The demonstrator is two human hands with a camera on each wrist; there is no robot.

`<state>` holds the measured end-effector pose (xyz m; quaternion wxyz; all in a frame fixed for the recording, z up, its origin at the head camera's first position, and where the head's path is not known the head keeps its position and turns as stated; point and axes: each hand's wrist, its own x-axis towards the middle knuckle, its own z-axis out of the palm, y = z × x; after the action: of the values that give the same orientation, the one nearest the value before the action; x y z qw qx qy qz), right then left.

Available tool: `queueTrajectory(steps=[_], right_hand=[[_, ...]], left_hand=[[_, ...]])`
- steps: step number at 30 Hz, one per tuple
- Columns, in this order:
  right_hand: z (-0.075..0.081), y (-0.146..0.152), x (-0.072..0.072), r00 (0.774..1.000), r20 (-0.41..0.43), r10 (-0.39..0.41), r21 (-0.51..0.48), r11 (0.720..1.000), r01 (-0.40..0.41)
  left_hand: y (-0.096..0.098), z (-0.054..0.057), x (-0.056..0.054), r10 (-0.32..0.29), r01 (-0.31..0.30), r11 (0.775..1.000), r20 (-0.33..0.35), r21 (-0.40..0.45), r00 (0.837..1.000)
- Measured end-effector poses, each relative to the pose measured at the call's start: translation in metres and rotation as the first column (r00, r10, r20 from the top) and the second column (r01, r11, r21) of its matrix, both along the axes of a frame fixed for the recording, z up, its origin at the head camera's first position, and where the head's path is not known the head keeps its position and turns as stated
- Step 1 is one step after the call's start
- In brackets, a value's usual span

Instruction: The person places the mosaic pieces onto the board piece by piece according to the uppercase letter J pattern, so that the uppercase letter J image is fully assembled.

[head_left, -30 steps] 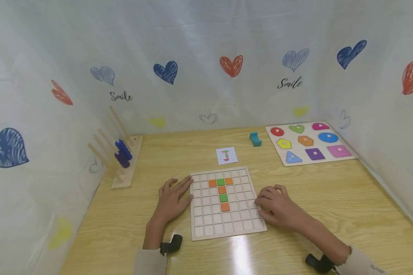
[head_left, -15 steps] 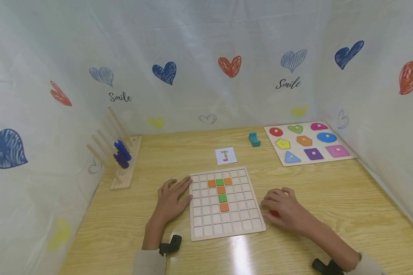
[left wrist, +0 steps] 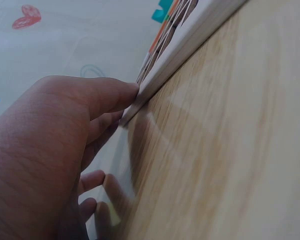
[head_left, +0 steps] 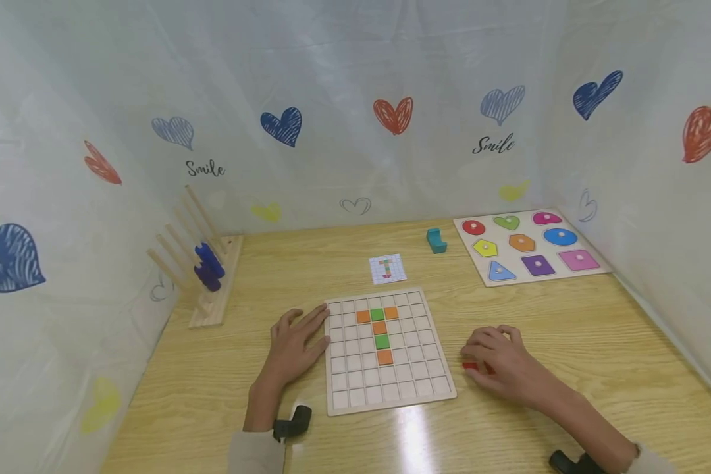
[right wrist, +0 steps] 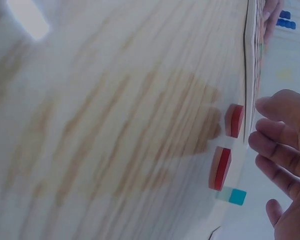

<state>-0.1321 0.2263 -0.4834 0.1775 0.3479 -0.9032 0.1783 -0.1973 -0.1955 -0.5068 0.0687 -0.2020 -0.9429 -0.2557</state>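
Note:
A square wooden grid board (head_left: 407, 390) lies on the table with orange and green tiles (head_left: 382, 342) set in a T shape. My left hand (head_left: 293, 345) rests beside it, fingertips and thumb touching its left edge. In the left wrist view the thumb (left wrist: 112, 95) presses the board's side (left wrist: 190, 37). Right of the board, my right hand (head_left: 503, 362) hovers with loosely bent fingers over red pieces (head_left: 469, 365). The right wrist view shows two red pieces (right wrist: 222, 168) lying on the table, apart from the fingers, which hold nothing.
A pattern card (head_left: 388, 269) with a J figure lies behind the board. A teal block (head_left: 436, 241) and a shape puzzle (head_left: 530, 276) sit at the back right. At left stands a pegged wooden rack (head_left: 216, 314) with blue pieces (head_left: 209, 266).
My right hand has moved right, away from the board's right edge, and red pieces have come into sight beneath it. The left hand stays against the board; the tiles are unchanged.

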Motion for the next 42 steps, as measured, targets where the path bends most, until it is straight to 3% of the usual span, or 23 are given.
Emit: queueTrajectory(steps=[12, 32, 42], right_hand=[[0.001, 0.015, 0.006, 0.996, 0.015, -0.084, 0.043, 0.996, 0.083], [0.004, 0.029, 0.008, 0.995, 0.069, -0.077, 0.065, 0.995, 0.073], [-0.004, 0.033, 0.007, 0.999, 0.003, -0.051, 0.056, 0.997, 0.051]], left_hand=[[-0.001, -0.002, -0.002, 0.009, -0.009, 1.000, 0.032, -0.009, 0.999], [-0.001, -0.003, -0.001, 0.008, -0.009, 1.000, 0.018, 0.008, 1.000], [0.000, -0.003, -0.002, 0.015, -0.015, 1.000, 0.019, 0.000, 1.000]])
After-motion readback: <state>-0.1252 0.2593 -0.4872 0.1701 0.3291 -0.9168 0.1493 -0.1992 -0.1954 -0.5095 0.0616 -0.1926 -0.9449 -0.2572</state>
